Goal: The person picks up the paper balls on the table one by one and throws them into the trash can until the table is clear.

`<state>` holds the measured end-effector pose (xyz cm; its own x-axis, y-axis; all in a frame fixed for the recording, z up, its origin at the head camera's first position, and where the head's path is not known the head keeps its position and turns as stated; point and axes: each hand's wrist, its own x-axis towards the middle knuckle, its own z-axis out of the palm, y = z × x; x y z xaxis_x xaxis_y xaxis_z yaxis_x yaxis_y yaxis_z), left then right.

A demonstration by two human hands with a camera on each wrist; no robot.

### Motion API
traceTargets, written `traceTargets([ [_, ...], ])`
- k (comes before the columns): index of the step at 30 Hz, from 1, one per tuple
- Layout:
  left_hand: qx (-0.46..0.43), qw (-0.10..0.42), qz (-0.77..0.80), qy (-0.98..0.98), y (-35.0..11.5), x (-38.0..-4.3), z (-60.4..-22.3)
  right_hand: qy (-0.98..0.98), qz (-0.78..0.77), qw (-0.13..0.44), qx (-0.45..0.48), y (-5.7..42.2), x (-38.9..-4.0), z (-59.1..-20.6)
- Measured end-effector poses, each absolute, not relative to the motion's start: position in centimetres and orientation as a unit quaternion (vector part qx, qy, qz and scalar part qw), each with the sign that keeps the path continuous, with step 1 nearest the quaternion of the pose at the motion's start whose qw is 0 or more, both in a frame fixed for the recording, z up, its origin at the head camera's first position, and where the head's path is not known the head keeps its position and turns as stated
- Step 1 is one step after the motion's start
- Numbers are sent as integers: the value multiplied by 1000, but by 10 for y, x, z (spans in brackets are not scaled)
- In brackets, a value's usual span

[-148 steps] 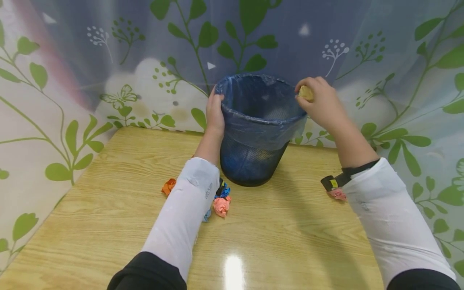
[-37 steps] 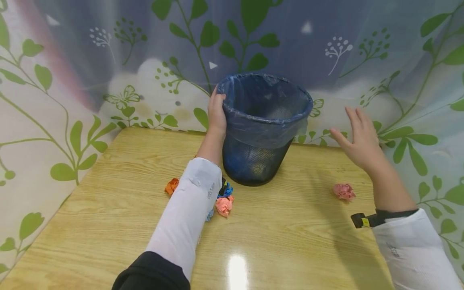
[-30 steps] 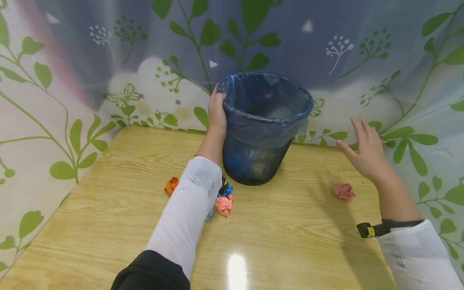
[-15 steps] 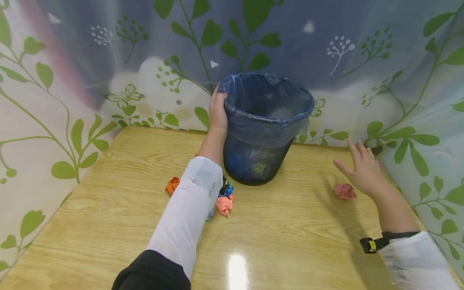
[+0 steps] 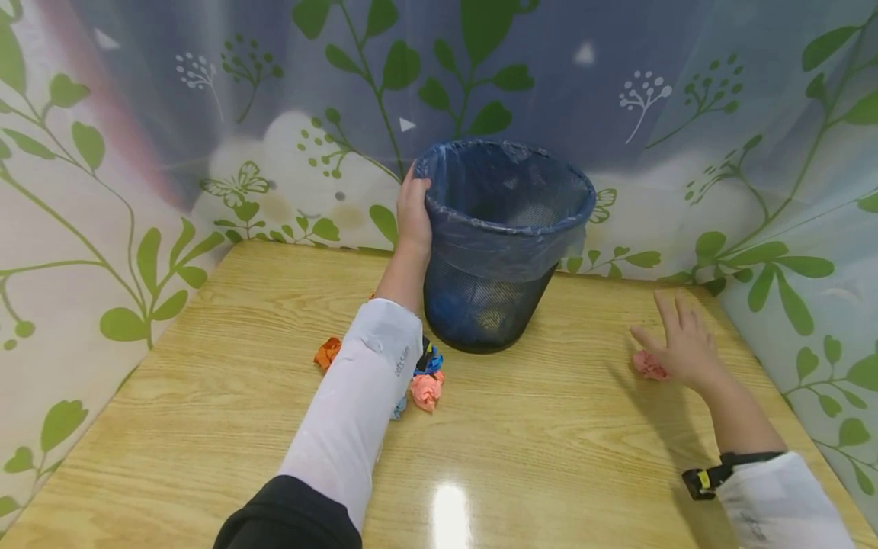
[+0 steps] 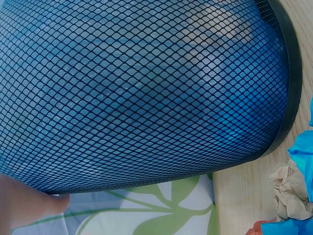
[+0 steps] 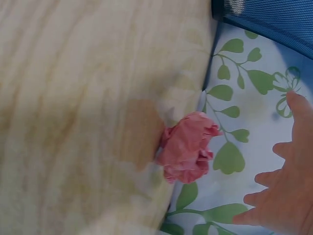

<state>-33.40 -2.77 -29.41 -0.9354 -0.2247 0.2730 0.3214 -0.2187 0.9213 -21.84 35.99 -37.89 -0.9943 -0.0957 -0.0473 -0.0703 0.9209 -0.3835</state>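
Observation:
A black mesh wastebasket [image 5: 473,305] lined with a translucent bluish bag stands upright at the back of the table. My left hand [image 5: 414,217] grips its left rim, thumb over the edge; the left wrist view has the mesh wall close up. My right hand [image 5: 689,354], fingers spread and holding nothing, hovers by a crumpled pink paper ball [image 5: 647,366] on the right. In the right wrist view that paper ball [image 7: 190,147] lies apart from the fingers. A yellowish patch shows through the lower mesh.
Beside my left forearm lie crumpled paper balls: orange [image 5: 328,353], salmon [image 5: 427,391], blue [image 5: 432,360] and light blue [image 5: 399,408]. A tan paper ball [image 6: 289,191] shows in the left wrist view. A leaf-patterned curtain [image 5: 274,91] borders the wooden table [image 5: 521,442].
Earlier my right hand held a yellow paper ball at the basket's right rim. It then appears empty, moves right and lowers toward the pink ball. My left hand keeps its grip.

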Motion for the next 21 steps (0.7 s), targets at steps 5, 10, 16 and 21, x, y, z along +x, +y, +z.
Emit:
traceTargets([
  [5,-36,172,-772,-611,-28,-333,-295,981,-187,35,-46,364,-218,-387],
  [10,-15,167,-758,-630,-29,-331,-296,980,-185,49,-60,362,-218,-397],
  [16,-27,170,-756,-631,-29,-332,-295,975,-202,57,-71,360,-217,-404],
  [21,-24,168,-760,-627,-28,-332,-294,978,-185,54,-74,359,-217,-407],
])
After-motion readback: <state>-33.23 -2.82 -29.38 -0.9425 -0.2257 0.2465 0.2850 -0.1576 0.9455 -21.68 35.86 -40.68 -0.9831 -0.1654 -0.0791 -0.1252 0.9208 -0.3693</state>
